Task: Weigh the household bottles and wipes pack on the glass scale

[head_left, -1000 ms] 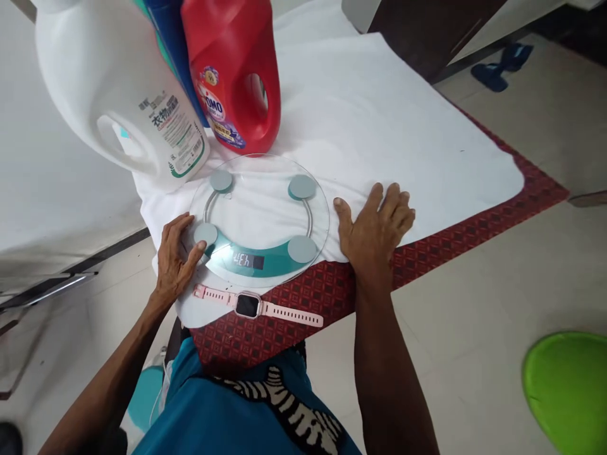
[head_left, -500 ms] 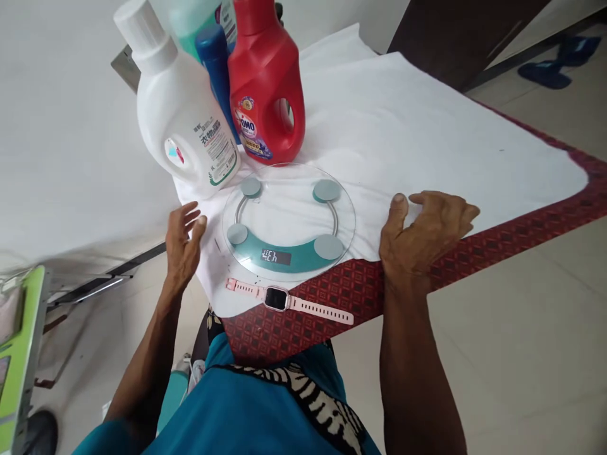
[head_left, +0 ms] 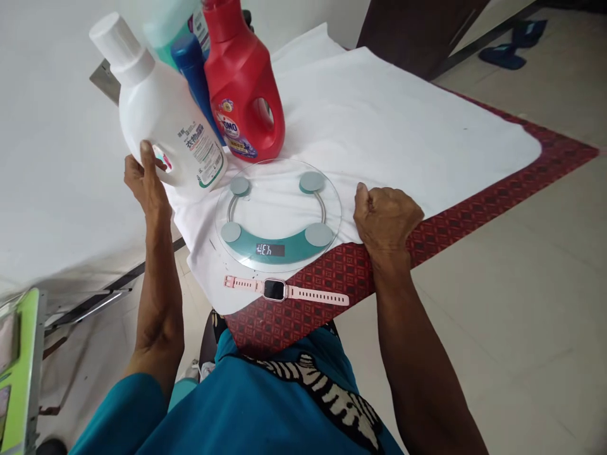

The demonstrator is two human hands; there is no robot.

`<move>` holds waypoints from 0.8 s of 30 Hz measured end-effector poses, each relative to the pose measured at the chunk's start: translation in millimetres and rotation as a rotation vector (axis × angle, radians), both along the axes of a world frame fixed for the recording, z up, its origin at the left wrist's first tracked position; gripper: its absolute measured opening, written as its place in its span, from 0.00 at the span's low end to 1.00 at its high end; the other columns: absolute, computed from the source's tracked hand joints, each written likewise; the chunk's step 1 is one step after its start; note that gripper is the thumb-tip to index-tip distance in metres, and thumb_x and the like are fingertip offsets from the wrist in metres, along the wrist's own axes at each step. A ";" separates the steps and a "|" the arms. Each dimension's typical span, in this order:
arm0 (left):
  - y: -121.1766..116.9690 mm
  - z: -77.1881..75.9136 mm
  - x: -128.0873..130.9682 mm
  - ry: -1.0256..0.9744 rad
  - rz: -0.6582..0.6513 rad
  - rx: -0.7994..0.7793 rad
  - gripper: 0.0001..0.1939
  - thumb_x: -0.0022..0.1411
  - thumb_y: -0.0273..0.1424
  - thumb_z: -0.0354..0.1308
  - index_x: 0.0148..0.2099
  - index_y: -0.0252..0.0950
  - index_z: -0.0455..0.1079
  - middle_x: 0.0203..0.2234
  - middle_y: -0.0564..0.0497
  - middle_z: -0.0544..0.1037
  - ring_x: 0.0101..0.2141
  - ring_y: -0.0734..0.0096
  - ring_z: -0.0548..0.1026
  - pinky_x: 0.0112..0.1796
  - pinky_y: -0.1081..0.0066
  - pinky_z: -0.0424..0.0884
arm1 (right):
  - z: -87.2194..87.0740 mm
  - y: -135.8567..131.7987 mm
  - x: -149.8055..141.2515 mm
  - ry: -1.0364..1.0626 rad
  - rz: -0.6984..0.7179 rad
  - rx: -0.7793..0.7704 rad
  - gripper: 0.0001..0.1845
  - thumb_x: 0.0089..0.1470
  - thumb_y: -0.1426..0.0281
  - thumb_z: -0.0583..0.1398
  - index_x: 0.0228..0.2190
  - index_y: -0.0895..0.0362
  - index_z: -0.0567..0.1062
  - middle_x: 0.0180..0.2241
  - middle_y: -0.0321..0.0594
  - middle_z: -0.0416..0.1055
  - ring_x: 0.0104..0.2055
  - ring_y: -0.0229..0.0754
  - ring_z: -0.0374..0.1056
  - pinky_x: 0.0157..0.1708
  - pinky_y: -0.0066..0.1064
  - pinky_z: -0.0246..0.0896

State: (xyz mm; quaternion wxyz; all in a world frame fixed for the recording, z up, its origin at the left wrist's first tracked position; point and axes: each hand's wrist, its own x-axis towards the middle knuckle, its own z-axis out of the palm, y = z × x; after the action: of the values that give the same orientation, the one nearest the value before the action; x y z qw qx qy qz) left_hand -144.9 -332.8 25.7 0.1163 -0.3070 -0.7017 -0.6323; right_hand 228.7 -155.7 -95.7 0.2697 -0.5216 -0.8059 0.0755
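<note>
At the left, my left hand (head_left: 149,183) grips the handle of a large white laundry bottle (head_left: 164,107), with a fingertip showing through the handle hole. The bottle stands on the white cloth. My right hand (head_left: 386,218) is curled into a fist at the table's near edge and appears to hold nothing. Between my hands lies a round glass scale (head_left: 284,245) with grey-green feet and a lit display. Just in front of it a pink-strapped smartwatch (head_left: 274,290) is stretched out flat, its screen dark.
A red detergent bottle (head_left: 246,88) stands behind the scale, beside a blue bottle (head_left: 192,63) and a green-tinted container (head_left: 164,38). White cloth (head_left: 379,120) covers most of the red patterned table covering (head_left: 474,202). Blue slippers (head_left: 502,57) lie on the floor at far right.
My left hand has moved up and forward onto the white bottle's handle and taken hold. My right hand has closed from loosely open fingers into a fist. The view has shifted slightly.
</note>
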 end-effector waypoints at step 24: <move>-42.9 57.2 95.3 -0.166 -0.091 0.333 0.40 0.52 0.63 0.71 0.32 0.41 0.48 0.22 0.61 0.48 0.20 0.81 0.48 0.20 0.76 0.50 | 13.7 -2.2 -16.2 -0.135 -0.052 -0.137 0.30 0.75 0.60 0.49 0.36 0.64 0.84 0.38 0.63 0.81 0.39 0.57 0.74 0.37 0.41 0.57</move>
State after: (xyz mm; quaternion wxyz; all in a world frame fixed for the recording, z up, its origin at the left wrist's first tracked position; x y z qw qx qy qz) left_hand -49.5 -375.7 82.9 0.0785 -0.2617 -0.5801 -0.7673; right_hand 212.5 -157.9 -82.0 0.1803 -0.5635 -0.8014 0.0879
